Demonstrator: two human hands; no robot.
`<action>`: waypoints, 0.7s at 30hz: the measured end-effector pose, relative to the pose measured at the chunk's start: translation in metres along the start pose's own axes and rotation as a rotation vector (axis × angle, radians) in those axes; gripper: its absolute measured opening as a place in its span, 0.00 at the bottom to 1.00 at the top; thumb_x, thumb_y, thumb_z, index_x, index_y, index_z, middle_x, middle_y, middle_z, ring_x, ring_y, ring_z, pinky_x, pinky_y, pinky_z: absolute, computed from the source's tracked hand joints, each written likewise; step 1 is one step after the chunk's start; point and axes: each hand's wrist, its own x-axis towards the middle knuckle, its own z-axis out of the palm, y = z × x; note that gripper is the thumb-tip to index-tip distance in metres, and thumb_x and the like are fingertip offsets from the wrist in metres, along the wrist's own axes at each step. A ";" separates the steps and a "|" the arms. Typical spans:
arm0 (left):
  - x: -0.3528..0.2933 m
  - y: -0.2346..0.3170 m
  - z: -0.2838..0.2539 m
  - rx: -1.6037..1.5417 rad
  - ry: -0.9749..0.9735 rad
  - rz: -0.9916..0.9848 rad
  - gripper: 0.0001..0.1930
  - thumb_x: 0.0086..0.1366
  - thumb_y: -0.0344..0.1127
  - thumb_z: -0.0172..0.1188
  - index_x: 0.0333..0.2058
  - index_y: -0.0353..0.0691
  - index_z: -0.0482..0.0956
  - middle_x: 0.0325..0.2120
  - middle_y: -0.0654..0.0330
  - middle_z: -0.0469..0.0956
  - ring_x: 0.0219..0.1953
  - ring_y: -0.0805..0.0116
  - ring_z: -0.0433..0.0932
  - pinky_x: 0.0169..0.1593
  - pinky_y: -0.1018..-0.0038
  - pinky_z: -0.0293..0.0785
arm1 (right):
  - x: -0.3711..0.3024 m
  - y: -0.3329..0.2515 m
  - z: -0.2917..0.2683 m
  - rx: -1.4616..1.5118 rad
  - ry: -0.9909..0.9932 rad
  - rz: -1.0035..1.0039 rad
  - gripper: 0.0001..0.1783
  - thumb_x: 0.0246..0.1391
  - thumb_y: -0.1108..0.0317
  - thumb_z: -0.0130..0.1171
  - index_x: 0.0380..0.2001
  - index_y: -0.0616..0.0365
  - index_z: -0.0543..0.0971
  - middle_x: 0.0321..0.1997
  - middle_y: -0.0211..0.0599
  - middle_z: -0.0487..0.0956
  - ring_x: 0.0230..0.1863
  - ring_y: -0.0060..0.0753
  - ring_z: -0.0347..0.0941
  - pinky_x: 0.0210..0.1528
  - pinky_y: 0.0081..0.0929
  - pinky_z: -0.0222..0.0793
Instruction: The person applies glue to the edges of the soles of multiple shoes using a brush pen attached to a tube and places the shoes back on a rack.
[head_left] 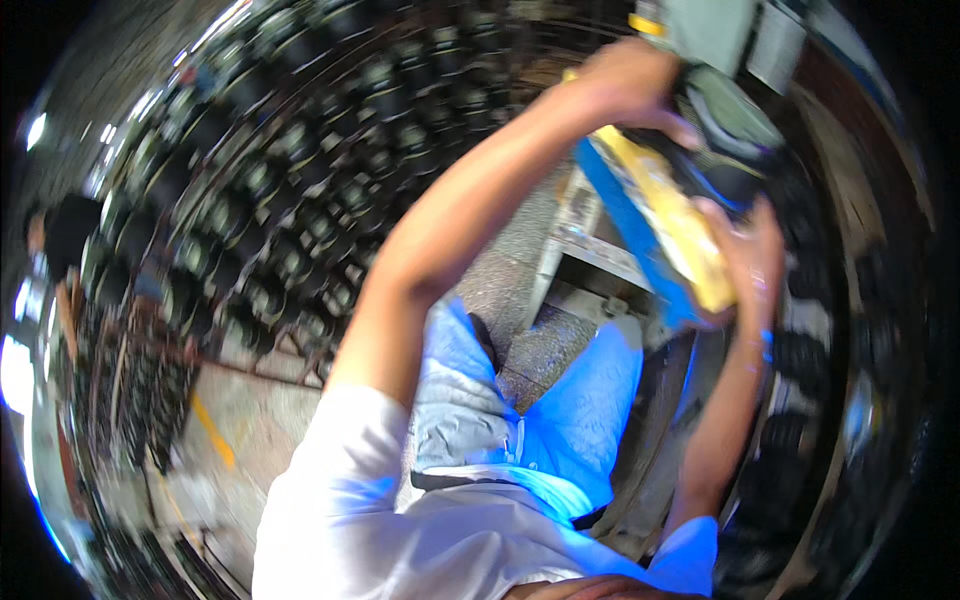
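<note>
My left hand (635, 85) reaches to the upper right and grips one end of a black and grey-green shoe (738, 115). Its thumb lies along the near side, while the other fingers are partly hidden. At the shoe's lower end my right hand (748, 250) is wrapped round it, thumb and fingers on either side. The shoe is tilted and somewhat blurred. Just below it runs a yellow padded bar (670, 210), with a blue strip (625, 225) alongside; my right wrist passes close to the bar's lower end.
A tall rack (290, 370) on the left carries many dark shoes in rows. More dark shoes (795, 355) line the right side. A metal stand (600, 245) is under the yellow bar, near my knees. Grey machine housing (710, 30) rises behind the shoe. A person (45, 235) is at the far left.
</note>
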 end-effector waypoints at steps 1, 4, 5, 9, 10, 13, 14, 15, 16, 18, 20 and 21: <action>0.013 -0.017 0.002 -0.125 -0.113 -0.069 0.34 0.41 0.53 0.81 0.43 0.34 0.85 0.35 0.48 0.86 0.40 0.54 0.85 0.47 0.62 0.79 | 0.011 0.000 0.001 0.271 -0.167 -0.010 0.37 0.47 0.50 0.75 0.53 0.66 0.76 0.43 0.50 0.84 0.41 0.43 0.82 0.47 0.35 0.76; 0.044 -0.016 0.006 -0.264 -0.272 -0.036 0.37 0.38 0.55 0.82 0.44 0.35 0.84 0.36 0.50 0.86 0.42 0.56 0.85 0.48 0.62 0.78 | 0.056 0.045 0.002 0.349 -0.268 -0.050 0.37 0.50 0.57 0.74 0.59 0.65 0.74 0.53 0.44 0.81 0.52 0.34 0.76 0.59 0.31 0.69; 0.037 -0.016 0.007 -0.265 -0.091 -0.012 0.37 0.37 0.54 0.82 0.43 0.35 0.84 0.33 0.52 0.85 0.41 0.55 0.84 0.47 0.62 0.77 | 0.067 0.049 0.001 0.425 -0.325 -0.088 0.37 0.50 0.56 0.74 0.59 0.66 0.74 0.54 0.43 0.81 0.53 0.35 0.76 0.60 0.32 0.68; -0.026 0.033 0.028 -0.091 0.665 0.347 0.27 0.39 0.44 0.76 0.38 0.40 0.79 0.33 0.58 0.79 0.42 0.54 0.79 0.46 0.62 0.73 | 0.104 0.111 0.017 0.231 -0.448 -0.166 0.37 0.53 0.56 0.71 0.62 0.64 0.72 0.59 0.41 0.78 0.57 0.37 0.73 0.64 0.32 0.64; -0.037 0.051 0.041 -0.083 0.937 0.463 0.23 0.42 0.41 0.73 0.37 0.41 0.78 0.34 0.59 0.78 0.42 0.55 0.78 0.46 0.63 0.72 | 0.099 0.112 0.007 0.219 -0.426 -0.155 0.37 0.55 0.56 0.70 0.63 0.64 0.72 0.60 0.42 0.78 0.58 0.37 0.72 0.65 0.33 0.63; -0.122 0.094 0.031 0.052 1.144 0.219 0.15 0.51 0.36 0.62 0.39 0.42 0.78 0.41 0.60 0.79 0.46 0.61 0.78 0.43 0.64 0.69 | 0.083 0.093 0.007 0.259 -0.431 -0.177 0.35 0.58 0.55 0.67 0.64 0.63 0.71 0.63 0.43 0.75 0.62 0.39 0.70 0.67 0.34 0.61; -0.157 0.101 0.023 0.082 1.125 0.104 0.16 0.52 0.35 0.61 0.42 0.42 0.78 0.41 0.60 0.79 0.46 0.61 0.78 0.43 0.64 0.69 | 0.083 0.091 0.007 0.279 -0.436 -0.182 0.35 0.59 0.55 0.66 0.64 0.63 0.71 0.64 0.43 0.75 0.63 0.39 0.69 0.68 0.34 0.60; -0.198 0.099 0.011 0.056 1.023 0.020 0.18 0.54 0.37 0.61 0.45 0.42 0.79 0.43 0.59 0.79 0.48 0.60 0.78 0.44 0.63 0.70 | 0.078 0.083 0.006 0.304 -0.431 -0.192 0.34 0.60 0.54 0.64 0.64 0.63 0.71 0.65 0.43 0.74 0.64 0.40 0.68 0.69 0.35 0.59; -0.235 0.093 0.004 0.011 0.922 -0.060 0.21 0.55 0.39 0.62 0.49 0.42 0.79 0.46 0.58 0.79 0.50 0.59 0.78 0.45 0.63 0.70 | 0.073 0.079 0.002 0.316 -0.412 -0.193 0.34 0.62 0.54 0.63 0.65 0.63 0.71 0.66 0.44 0.73 0.66 0.40 0.68 0.70 0.35 0.58; -0.325 0.080 -0.002 -0.142 0.622 -0.207 0.28 0.55 0.47 0.66 0.54 0.41 0.80 0.50 0.54 0.79 0.56 0.53 0.76 0.56 0.57 0.74 | 0.061 0.071 0.000 0.330 -0.265 -0.264 0.33 0.64 0.53 0.61 0.65 0.62 0.70 0.67 0.44 0.72 0.68 0.41 0.66 0.72 0.36 0.56; -0.416 0.072 0.012 -0.086 0.411 -0.481 0.29 0.53 0.43 0.69 0.55 0.40 0.80 0.51 0.52 0.78 0.57 0.48 0.75 0.63 0.55 0.70 | 0.064 0.082 -0.003 0.257 0.064 -0.698 0.37 0.72 0.42 0.38 0.64 0.66 0.69 0.65 0.56 0.73 0.68 0.51 0.68 0.72 0.44 0.60; -0.459 0.066 0.016 -0.079 0.278 -0.618 0.30 0.50 0.36 0.69 0.54 0.40 0.80 0.52 0.52 0.78 0.57 0.48 0.74 0.63 0.53 0.70 | 0.033 0.045 0.016 0.376 0.066 -0.458 0.38 0.72 0.42 0.33 0.64 0.67 0.69 0.64 0.56 0.74 0.62 0.48 0.73 0.67 0.42 0.66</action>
